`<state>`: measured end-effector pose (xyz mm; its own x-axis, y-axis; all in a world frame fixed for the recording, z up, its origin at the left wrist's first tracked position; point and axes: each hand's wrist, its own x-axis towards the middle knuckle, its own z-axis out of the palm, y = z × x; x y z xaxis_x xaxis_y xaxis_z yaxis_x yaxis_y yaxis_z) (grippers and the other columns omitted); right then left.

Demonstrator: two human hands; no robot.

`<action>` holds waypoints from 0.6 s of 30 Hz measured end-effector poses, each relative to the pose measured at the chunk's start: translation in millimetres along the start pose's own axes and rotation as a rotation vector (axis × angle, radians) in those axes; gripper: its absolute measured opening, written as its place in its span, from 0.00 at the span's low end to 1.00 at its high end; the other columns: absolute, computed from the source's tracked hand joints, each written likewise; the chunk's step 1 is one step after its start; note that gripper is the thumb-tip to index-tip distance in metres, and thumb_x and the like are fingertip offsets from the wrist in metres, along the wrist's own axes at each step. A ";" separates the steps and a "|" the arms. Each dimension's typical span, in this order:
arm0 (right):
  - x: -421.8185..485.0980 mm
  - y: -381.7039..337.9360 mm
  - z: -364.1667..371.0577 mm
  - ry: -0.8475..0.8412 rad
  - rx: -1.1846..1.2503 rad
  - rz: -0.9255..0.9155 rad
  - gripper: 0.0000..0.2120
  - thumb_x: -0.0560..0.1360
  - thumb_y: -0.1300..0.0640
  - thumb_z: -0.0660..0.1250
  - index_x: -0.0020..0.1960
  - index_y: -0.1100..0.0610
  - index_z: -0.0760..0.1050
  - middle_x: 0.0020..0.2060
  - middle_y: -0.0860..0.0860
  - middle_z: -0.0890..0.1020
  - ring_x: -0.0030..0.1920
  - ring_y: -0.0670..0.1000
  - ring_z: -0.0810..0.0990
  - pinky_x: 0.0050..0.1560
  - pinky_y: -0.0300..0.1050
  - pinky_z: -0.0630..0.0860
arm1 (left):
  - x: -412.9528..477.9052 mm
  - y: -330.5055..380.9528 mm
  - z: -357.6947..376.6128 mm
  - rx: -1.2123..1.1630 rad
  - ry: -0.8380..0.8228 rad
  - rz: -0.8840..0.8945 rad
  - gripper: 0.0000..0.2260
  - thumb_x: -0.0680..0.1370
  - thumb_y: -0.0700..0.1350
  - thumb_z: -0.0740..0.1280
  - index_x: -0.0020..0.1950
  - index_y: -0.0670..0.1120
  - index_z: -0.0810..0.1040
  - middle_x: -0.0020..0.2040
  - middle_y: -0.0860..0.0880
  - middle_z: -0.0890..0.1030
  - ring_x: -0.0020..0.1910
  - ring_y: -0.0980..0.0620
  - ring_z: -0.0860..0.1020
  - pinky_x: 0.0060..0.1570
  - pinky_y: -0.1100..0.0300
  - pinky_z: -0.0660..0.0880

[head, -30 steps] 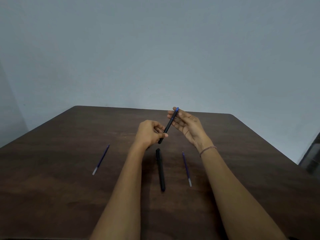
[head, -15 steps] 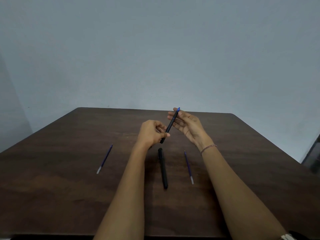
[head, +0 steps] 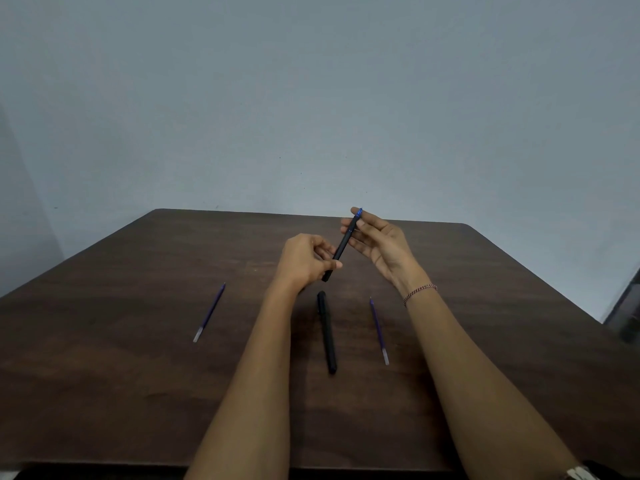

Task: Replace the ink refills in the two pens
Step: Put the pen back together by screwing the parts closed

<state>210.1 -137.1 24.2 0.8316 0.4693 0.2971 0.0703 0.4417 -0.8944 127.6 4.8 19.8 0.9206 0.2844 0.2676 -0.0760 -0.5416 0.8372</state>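
I hold a black pen with a blue end tilted above the table. My left hand pinches its lower end. My right hand grips the upper part near the blue end with thumb and fingertips, the other fingers spread. A second black pen lies on the table between my forearms. One blue ink refill lies to the left, another blue refill lies just right of the lying pen, under my right wrist.
The dark brown wooden table fills the lower view, with its far edge against a plain grey wall. A dark object shows at the right edge beyond the table.
The held pen and both hands have barely shifted in the view. The grips look the same.
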 end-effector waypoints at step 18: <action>-1.3 -0.4 2.6 0.072 0.026 -0.028 0.10 0.75 0.66 0.66 0.55 0.58 0.78 0.42 0.51 0.83 0.45 0.47 0.83 0.46 0.39 0.80 | -0.5 1.9 -0.4 0.005 -0.006 -0.009 0.11 0.66 0.40 0.77 0.38 0.52 0.77 0.36 0.52 0.79 0.34 0.58 0.78 0.29 0.67 0.75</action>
<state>207.5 -136.0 25.1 0.8672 0.4005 0.2959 0.0803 0.4740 -0.8769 126.8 3.9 21.4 0.9235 0.2842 0.2575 -0.0662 -0.5432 0.8370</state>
